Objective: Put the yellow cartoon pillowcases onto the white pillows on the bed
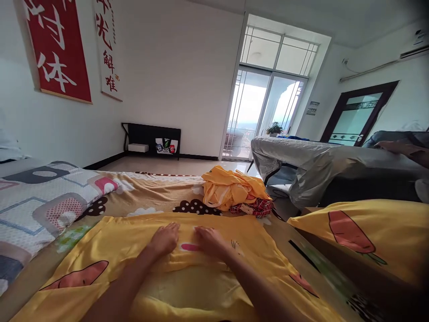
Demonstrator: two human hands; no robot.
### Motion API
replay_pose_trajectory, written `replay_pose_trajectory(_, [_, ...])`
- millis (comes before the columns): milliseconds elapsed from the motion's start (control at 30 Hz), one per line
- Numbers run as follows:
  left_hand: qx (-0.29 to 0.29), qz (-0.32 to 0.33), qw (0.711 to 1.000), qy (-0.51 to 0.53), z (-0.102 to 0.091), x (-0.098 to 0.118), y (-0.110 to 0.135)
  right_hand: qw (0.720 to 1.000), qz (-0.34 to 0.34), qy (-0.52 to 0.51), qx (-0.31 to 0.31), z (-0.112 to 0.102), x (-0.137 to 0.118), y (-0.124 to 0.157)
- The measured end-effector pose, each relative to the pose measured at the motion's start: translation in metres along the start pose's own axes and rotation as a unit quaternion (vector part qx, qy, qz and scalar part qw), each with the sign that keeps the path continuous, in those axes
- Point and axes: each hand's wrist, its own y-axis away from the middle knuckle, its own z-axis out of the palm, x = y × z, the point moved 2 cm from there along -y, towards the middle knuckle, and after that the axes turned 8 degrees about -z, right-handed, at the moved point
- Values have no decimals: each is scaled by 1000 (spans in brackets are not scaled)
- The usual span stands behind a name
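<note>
A yellow cloth with carrot prints (110,243) lies spread flat in front of me on the patterned bed sheet. My left hand (165,239) rests palm down on its middle, fingers stretched forward. Just to its right my right hand (208,239) lies flat the same way, fingers extended. The two hands are nearly touching, beside a pink mark on the cloth. Neither hand holds anything.
A crumpled pile of yellow and red-checked clothes (234,192) sits beyond the cloth. A yellow carrot-print pillow (378,232) lies at right. A grey covered sofa (315,167) stands behind, with another person's hand (398,147) on it. A patterned quilt (43,201) lies at left.
</note>
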Motion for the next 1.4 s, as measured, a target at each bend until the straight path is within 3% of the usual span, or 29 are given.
replay_pose_trajectory(67, [-14, 18, 1000, 14, 10, 21, -6, 999, -44, -31, 1, 11, -24, -6])
replay_pose_trajectory(133, [-11, 3, 1000, 24, 18, 20, -10, 998, -45, -48, 0, 17, -24, -6])
replay_pose_trajectory(200, [2, -31, 999, 30, 23, 0, -12, 998, -17, -56, -12, 19, -2, -1])
replay_pose_trajectory(367, [12, -123, 992, 17, 26, -76, -6, 991, 102, -55, -68, 11, 86, 28])
replay_pose_trajectory(500, [-6, -165, 986, 2, 21, -99, 3, 980, 185, -22, -76, 1, 118, 54])
replay_pose_trajectory(600, [-34, -206, 977, 33, 10, -89, 9, 979, 200, 8, -47, -12, 109, 58])
replay_pose_trajectory(667, [-54, -176, 981, 55, 1, -71, 16, 984, 174, 17, -14, -21, 90, 53])
replay_pose_trajectory(800, [-66, 91, 989, 95, -8, -19, 41, 998, 58, -14, 15, -20, 29, 44])
replay_pose_trajectory(867, [-84, 169, 979, 84, -5, 0, 50, 998, -30, -54, -13, -9, -1, 45])
replay_pose_trajectory(967, [-102, 162, 979, 67, 5, 8, 49, 987, -118, -106, -14, 6, -31, 51])
replay_pose_trajectory(1067, [-45, 129, 988, 72, 14, 5, 38, 986, -113, -114, 37, 10, -37, 53])
replay_pose_trajectory(1300, [82, 130, 988, -9, 20, 16, 33, 987, -120, -84, 63, 2, -28, 50])
replay_pose_trajectory(1400, [109, 101, 989, -4, 24, 15, 33, 994, -59, -57, 74, 4, -8, 49])
